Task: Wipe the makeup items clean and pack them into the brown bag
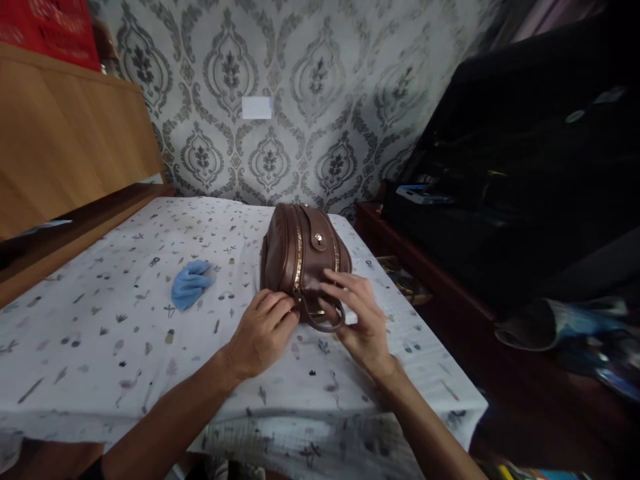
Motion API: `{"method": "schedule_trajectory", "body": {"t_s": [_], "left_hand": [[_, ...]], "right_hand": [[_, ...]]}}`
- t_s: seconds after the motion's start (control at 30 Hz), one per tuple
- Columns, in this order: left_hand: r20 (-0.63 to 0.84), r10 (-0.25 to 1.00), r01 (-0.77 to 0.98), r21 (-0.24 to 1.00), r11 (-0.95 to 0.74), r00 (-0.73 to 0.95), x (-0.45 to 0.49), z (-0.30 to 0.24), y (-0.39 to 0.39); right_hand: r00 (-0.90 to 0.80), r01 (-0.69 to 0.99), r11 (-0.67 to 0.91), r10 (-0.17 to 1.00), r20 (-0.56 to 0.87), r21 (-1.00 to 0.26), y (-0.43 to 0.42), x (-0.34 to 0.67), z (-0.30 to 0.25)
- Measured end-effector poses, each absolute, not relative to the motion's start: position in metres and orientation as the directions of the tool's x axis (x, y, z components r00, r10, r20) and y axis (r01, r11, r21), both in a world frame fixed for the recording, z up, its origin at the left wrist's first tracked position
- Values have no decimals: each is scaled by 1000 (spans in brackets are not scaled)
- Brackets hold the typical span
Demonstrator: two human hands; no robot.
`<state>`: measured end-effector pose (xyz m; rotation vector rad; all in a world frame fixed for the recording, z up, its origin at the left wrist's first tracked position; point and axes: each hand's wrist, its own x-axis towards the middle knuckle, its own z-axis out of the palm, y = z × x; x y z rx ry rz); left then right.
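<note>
A brown leather bag (315,257) with two gold zippers and a snap tab stands on the cloth-covered table. Its short strap loop (327,327) hangs at the near end. My left hand (267,330) is closed at the bag's near left corner, by the end of the left zipper (299,260); its fingertips are partly hidden. On the right, my right hand (360,317) has its fingers apart, reaching over the near right side of the bag beside the strap loop. Whether its fingertips press on the leather I cannot tell.
A crumpled blue cloth (190,285) lies left of the bag on the patterned tablecloth (135,320). A wooden cabinet (75,127) borders the table's left side. Dark furniture (520,167) rises on the right, and a patterned wall (320,140) stands behind.
</note>
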<state>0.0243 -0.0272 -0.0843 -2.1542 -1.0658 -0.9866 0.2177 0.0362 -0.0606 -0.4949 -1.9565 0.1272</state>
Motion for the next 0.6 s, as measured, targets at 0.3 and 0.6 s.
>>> {"method": "schedule_trajectory", "body": {"t_s": [0.3, 0.6], "left_hand": [[811, 418, 811, -114, -574, 410, 25, -80, -26], [829, 458, 791, 32, -611, 320, 23, -82, -29]], "right_hand": [[-222, 240, 832, 549, 806, -501, 30, 231, -72], [-357, 149, 713, 685, 635, -685, 20, 227, -78]]}}
